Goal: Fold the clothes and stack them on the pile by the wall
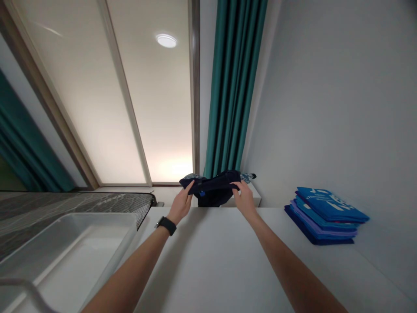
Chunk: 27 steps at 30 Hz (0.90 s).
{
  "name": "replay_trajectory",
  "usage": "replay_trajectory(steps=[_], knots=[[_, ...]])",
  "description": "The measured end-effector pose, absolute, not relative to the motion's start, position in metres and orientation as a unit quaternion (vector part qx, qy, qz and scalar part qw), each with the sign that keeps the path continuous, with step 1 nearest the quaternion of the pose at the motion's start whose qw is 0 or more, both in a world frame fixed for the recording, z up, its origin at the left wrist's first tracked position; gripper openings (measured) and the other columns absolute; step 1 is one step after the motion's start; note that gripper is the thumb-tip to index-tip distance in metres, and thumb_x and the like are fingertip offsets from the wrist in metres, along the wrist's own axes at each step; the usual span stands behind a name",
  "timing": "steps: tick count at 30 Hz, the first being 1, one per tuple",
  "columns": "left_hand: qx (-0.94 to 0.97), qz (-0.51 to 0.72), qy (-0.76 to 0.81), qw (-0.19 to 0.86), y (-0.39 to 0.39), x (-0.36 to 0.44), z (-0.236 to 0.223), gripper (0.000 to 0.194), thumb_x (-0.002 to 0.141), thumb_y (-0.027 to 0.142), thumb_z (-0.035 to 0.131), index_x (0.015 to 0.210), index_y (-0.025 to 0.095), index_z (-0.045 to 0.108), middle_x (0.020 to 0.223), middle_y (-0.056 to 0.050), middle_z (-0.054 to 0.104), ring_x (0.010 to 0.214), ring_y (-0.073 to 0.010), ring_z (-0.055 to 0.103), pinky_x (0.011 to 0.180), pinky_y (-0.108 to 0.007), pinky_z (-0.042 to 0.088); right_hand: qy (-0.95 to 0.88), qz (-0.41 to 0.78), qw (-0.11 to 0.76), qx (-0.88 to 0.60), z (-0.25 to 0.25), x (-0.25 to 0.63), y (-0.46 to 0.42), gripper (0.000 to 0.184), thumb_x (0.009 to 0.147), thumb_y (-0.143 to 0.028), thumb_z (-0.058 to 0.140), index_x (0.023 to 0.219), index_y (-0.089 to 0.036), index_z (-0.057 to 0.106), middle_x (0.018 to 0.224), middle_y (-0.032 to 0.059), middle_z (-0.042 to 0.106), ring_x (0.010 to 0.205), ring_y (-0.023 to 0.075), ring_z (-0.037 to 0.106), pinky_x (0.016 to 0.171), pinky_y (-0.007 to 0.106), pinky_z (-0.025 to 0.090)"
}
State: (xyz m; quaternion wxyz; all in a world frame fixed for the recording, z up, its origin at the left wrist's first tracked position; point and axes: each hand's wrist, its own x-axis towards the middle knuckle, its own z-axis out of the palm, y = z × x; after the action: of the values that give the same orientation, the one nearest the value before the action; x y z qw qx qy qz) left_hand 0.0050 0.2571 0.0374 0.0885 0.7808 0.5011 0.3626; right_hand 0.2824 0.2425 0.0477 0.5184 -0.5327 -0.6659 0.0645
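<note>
Both arms reach forward over the far edge of a white table (208,261). Between my hands hangs a dark navy garment (213,191), seemingly a shirt, with blue-and-white patterned parts at both ends and a small blue mark near its middle. My left hand (181,203), with a black-banded watch (167,224) on the wrist, pinches its left side. Fingers of my right hand (243,195) are closed on its right side. The lower part of the garment drops behind the table edge, out of sight.
A stack of folded blue and purple clothes (325,217) lies on the table's right side by the wall (342,108). At left stands a translucent plastic bin (130,230). Beyond are teal curtains (233,87) and frosted sliding doors (166,108).
</note>
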Motion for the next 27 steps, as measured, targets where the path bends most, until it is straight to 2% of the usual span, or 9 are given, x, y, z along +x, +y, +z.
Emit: replay_trajectory(steps=[4, 6, 9, 12, 16, 20, 27], knots=[[0.788, 0.194, 0.58, 0.077, 0.246, -0.003, 0.018, 0.043, 0.096, 0.024, 0.036, 0.135, 0.012, 0.05, 0.116, -0.017, 0.067, 0.106, -0.028, 0.064, 0.091, -0.039, 0.046, -0.707, 0.034, 0.411, -0.575, 0.007, 0.278, 0.225, 0.023, 0.086, -0.018, 0.044, 0.095, -0.018, 0.066, 0.094, 0.0085, 0.068, 0.09, 0.0217, 0.062, 0.083, 0.033, 0.046], [0.787, 0.171, 0.587, 0.086, 0.24, -0.006, 0.006, 0.04, 0.094, 0.023, 0.039, 0.127, 0.011, 0.057, 0.108, -0.017, 0.07, 0.1, -0.0287, 0.066, 0.087, -0.039, 0.048, -0.706, 0.041, 0.392, -0.589, -0.015, 0.279, 0.217, 0.021, 0.085, -0.015, 0.046, 0.092, -0.018, 0.065, 0.089, 0.0079, 0.069, 0.083, 0.0215, 0.063, 0.078, 0.032, 0.047], [0.784, 0.166, 0.592, 0.087, 0.227, -0.008, -0.002, 0.041, 0.095, 0.023, 0.037, 0.131, 0.013, 0.054, 0.113, -0.015, 0.069, 0.103, -0.0259, 0.065, 0.088, -0.036, 0.047, -0.704, 0.047, 0.376, -0.601, -0.033, 0.284, 0.207, 0.02, 0.085, -0.015, 0.045, 0.091, -0.018, 0.064, 0.086, 0.0069, 0.07, 0.079, 0.021, 0.064, 0.074, 0.03, 0.047], [0.791, 0.16, 0.587, 0.064, 0.207, -0.006, -0.002, 0.04, 0.095, 0.024, 0.036, 0.13, 0.018, 0.054, 0.112, -0.011, 0.069, 0.102, -0.0235, 0.064, 0.088, -0.033, 0.045, -0.7, 0.045, 0.373, -0.608, -0.038, 0.287, 0.193, 0.02, 0.089, -0.019, 0.044, 0.093, -0.019, 0.063, 0.09, 0.0069, 0.07, 0.083, 0.0212, 0.064, 0.077, 0.031, 0.046], [0.832, 0.089, 0.547, 0.008, 0.174, -0.003, -0.002, 0.023, 0.091, 0.026, 0.045, 0.095, 0.019, 0.067, 0.089, -0.009, 0.069, 0.09, -0.0244, 0.064, 0.082, -0.033, 0.043, -0.731, 0.045, 0.348, -0.585, -0.05, 0.284, 0.163, 0.02, 0.089, -0.023, 0.048, 0.104, -0.021, 0.06, 0.097, 0.0071, 0.068, 0.092, 0.0234, 0.062, 0.083, 0.035, 0.046], [0.851, 0.064, 0.52, -0.032, 0.151, -0.002, -0.007, 0.018, 0.089, 0.024, 0.047, 0.086, 0.018, 0.064, 0.087, -0.01, 0.068, 0.088, -0.0245, 0.063, 0.081, -0.035, 0.042, -0.753, 0.044, 0.322, -0.573, -0.071, 0.281, 0.138, 0.042, 0.083, -0.021, 0.057, 0.125, -0.019, 0.051, 0.109, 0.0107, 0.065, 0.103, 0.0268, 0.059, 0.089, 0.042, 0.046], [0.854, 0.037, 0.516, -0.052, 0.12, -0.005, -0.017, 0.021, 0.09, 0.026, 0.043, 0.086, 0.018, 0.063, 0.079, -0.009, 0.069, 0.081, -0.0249, 0.066, 0.077, -0.037, 0.043, -0.773, 0.023, 0.287, -0.565, -0.072, 0.281, 0.107, 0.019, 0.088, -0.017, 0.049, 0.105, -0.021, 0.057, 0.102, 0.0078, 0.064, 0.096, 0.0247, 0.059, 0.088, 0.04, 0.046]])
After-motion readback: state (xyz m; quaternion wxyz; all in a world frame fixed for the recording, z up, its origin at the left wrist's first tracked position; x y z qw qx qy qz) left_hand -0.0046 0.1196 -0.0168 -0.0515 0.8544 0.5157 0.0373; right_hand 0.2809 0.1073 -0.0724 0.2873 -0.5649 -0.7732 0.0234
